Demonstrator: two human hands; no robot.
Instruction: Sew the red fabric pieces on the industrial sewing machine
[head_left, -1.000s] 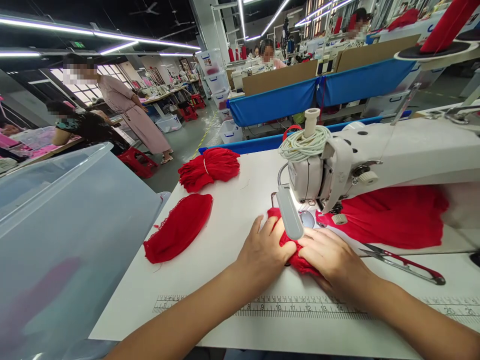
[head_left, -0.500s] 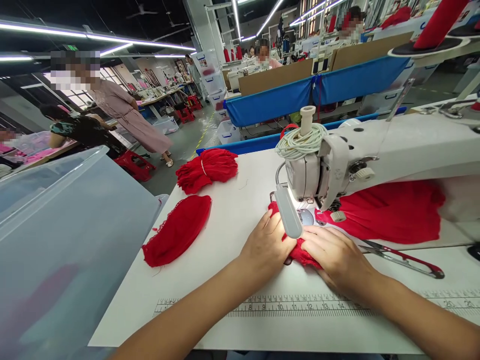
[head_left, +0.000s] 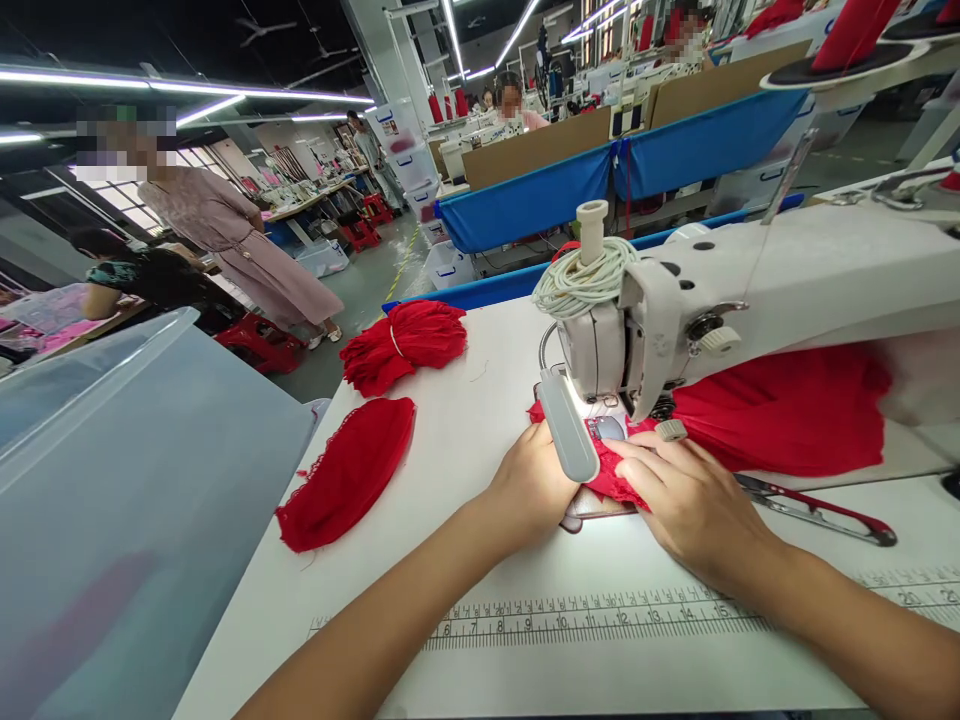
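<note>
A small piece of red fabric with a lacy edge [head_left: 616,482] lies under the head of a white sewing machine [head_left: 810,265]. My left hand [head_left: 534,485] is closed on the left part of this fabric, its fingertips partly hidden behind the grey lamp [head_left: 568,425]. From the right, my right hand [head_left: 694,495] grips the fabric's other side, with thumb and fingers close to the machine's foot. Behind that hand, a larger red cloth [head_left: 787,415] lies under the machine arm. Red-handled scissors [head_left: 825,510] rest right of my right hand.
On the white table [head_left: 480,665] lie a tied red fabric bundle [head_left: 409,345] and a folded red piece [head_left: 349,475]. A printed ruler runs along the front. At left stands a translucent bin [head_left: 150,500]. Several people are in the background, one standing in a pink dress [head_left: 217,230].
My hands have moved apart, showing more of the red fabric between them. My right hand's fingers reach further toward the machine's foot; my left fingers are more curled. The view has shifted slightly.
</note>
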